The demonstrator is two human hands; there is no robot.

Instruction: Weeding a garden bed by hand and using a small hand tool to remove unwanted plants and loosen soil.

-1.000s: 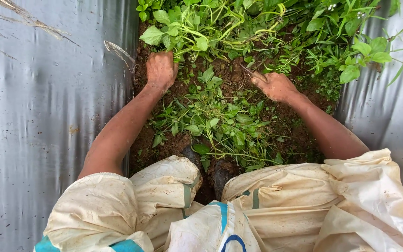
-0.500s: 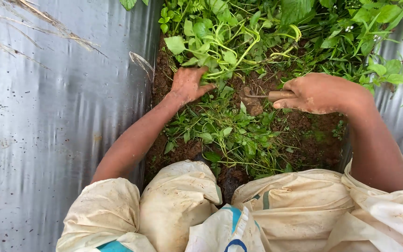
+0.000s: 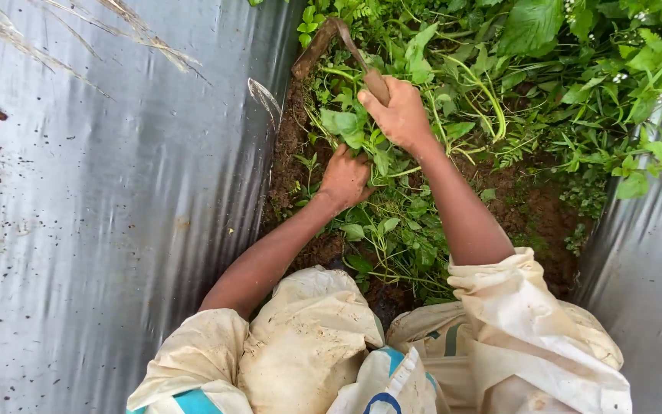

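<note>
A strip of brown soil (image 3: 534,207) thick with green weeds (image 3: 400,230) runs between two sheets of silver plastic mulch. My right hand (image 3: 400,115) is shut on the wooden handle of a small curved hand hoe (image 3: 329,40), whose rusty blade points to the strip's upper left edge. My left hand (image 3: 344,178) is closed around a clump of weeds just below the right hand, low against the soil. Both forearms reach forward from cream-coloured sleeves (image 3: 530,314).
Silver plastic mulch (image 3: 116,215) covers the ground on the left, with dry grass stalks (image 3: 109,31) across its top and soil crumbs at its left edge. More mulch (image 3: 645,268) lies on the right. Taller leafy plants (image 3: 576,61) crowd the far end.
My right hand has moved up and left and now holds the hand hoe, which was not seen before. My left hand has closed on a clump of weeds. The view shifted right.
</note>
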